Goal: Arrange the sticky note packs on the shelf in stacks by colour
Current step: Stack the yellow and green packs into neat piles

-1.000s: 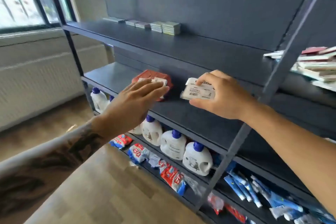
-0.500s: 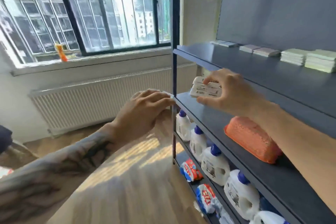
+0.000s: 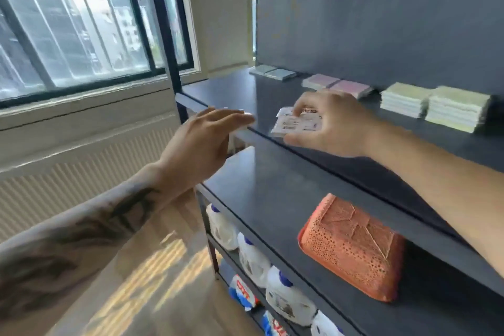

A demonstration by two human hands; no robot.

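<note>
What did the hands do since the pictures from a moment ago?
The right hand has carried its white pack up from in front of the middle shelf to over the top shelf, near the piles there. The left hand has risen to that shelf's front edge; whether it holds anything is unclear. The right hand's grip has not changed, and the orange basket still sits on the middle shelf.

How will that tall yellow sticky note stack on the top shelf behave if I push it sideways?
The yellow stack is several packs high, so its upper packs would probably slide or topple. The packs look flat, light and rather stiff; a low push seems safer.
</note>
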